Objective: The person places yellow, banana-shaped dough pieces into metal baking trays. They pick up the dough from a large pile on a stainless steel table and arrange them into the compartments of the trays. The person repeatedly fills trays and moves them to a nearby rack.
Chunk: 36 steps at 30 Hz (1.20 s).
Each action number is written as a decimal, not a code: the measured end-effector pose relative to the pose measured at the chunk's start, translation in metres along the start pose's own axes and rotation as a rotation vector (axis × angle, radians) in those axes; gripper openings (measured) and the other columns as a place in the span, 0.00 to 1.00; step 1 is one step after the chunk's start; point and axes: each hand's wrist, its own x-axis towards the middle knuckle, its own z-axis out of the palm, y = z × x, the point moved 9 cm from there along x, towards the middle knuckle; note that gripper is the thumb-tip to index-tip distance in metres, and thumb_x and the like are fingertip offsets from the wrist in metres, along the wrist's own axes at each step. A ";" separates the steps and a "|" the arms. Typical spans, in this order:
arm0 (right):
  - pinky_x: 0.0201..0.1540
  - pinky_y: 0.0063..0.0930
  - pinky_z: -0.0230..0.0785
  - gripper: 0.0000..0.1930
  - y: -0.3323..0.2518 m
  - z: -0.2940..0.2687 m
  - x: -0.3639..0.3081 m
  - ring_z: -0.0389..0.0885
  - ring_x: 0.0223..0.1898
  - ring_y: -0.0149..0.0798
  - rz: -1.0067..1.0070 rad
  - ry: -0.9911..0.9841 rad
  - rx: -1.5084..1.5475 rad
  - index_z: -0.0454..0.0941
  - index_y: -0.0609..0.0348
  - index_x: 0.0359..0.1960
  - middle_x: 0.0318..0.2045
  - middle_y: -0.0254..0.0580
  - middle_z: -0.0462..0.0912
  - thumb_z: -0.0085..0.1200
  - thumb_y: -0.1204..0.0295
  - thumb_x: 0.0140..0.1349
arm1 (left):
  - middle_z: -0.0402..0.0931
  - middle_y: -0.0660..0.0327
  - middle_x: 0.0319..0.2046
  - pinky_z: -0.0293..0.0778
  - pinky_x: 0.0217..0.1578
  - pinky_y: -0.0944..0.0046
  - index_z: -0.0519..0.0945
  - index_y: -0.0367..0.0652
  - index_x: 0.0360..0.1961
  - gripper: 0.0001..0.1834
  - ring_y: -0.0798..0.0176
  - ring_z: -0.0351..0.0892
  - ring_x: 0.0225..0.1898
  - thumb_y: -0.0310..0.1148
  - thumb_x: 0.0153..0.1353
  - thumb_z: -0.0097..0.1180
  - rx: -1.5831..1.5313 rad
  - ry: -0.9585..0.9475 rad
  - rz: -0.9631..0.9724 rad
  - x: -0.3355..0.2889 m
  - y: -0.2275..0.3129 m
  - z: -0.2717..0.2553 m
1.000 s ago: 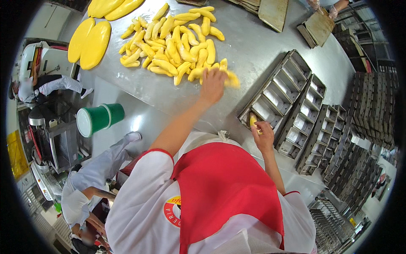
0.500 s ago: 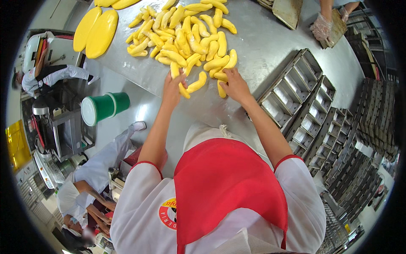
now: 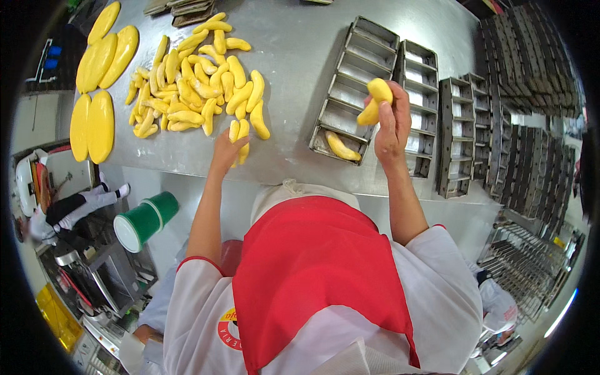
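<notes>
My right hand (image 3: 394,128) is closed round yellow dough, held above a divided metal pan (image 3: 340,97). The dough (image 3: 379,91) looks like one bent roll or two together; I cannot tell which. A single yellow dough roll (image 3: 342,146) lies slantwise in the pan's nearest compartment. Closer to the table's front edge, my left hand (image 3: 226,152) has its fingers on two dough rolls (image 3: 242,130) lying side by side. Just beyond it spreads a pile of floured, finger-shaped dough rolls (image 3: 187,90).
Flat yellow dough ovals (image 3: 100,127) lie at the table's left. More divided pans (image 3: 420,94) stand on the right, with tall pan stacks (image 3: 528,59) behind. Dark flat pans (image 3: 187,9) sit at the far edge. On the floor stands a green bucket (image 3: 156,212).
My right hand has gone from the pile rightward to over the pan, carrying dough. My left hand stays by the near side of the pile. The view has swung to the right.
</notes>
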 end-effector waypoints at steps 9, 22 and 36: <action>0.61 0.39 0.68 0.27 0.070 0.022 -0.075 0.77 0.59 0.53 0.127 -0.367 -0.336 0.71 0.64 0.62 0.55 0.58 0.79 0.57 0.58 0.68 | 0.78 0.58 0.52 0.80 0.38 0.65 0.69 0.41 0.63 0.22 0.65 0.83 0.42 0.39 0.73 0.53 -0.595 -0.450 0.177 -0.071 0.184 0.136; 0.51 0.41 0.73 0.26 0.093 -0.008 -0.024 0.81 0.51 0.46 -0.056 -0.212 -0.617 0.74 0.63 0.57 0.50 0.53 0.81 0.57 0.55 0.67 | 0.61 0.58 0.69 0.68 0.61 0.53 0.56 0.47 0.74 0.32 0.55 0.70 0.62 0.44 0.75 0.48 -1.048 -0.512 0.245 -0.058 0.234 0.170; 0.54 0.46 0.73 0.23 0.176 0.106 0.031 0.82 0.48 0.56 0.149 -0.543 -0.648 0.78 0.64 0.55 0.46 0.57 0.83 0.58 0.62 0.64 | 0.80 0.61 0.51 0.72 0.51 0.64 0.76 0.41 0.59 0.20 0.67 0.78 0.50 0.39 0.72 0.53 -0.323 0.010 -0.020 -0.029 0.038 0.040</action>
